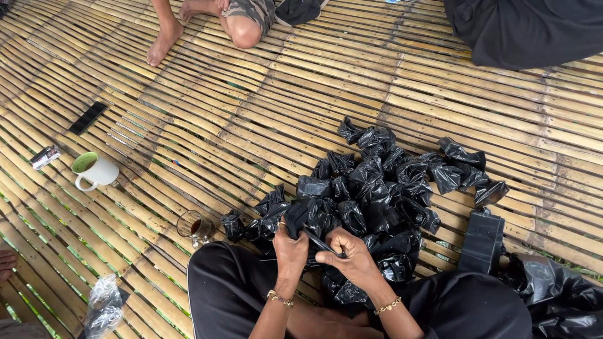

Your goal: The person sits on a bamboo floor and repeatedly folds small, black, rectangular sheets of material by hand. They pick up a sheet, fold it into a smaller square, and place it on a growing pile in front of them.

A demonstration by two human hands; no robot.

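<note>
A heap of several small crumpled black plastic bags (377, 188) lies on the bamboo slat floor (301, 94) in front of my knees. My left hand (290, 248) grips one black plastic bag (300, 216) by its upper part. My right hand (348, 251) pinches the same bag's stretched edge, so both hands touch it just above my lap. Each wrist wears a gold bracelet. A flat stack of folded black bags (481, 242) stands at the right of the heap.
A white mug with a green inside (94, 171) and a glass cup with dark liquid (195, 227) stand at the left. A dark phone (88, 117) and a small packet (44, 157) lie farther left. Another person's bare legs (188, 25) are at the top. A clear plastic bag (103, 307) lies bottom left.
</note>
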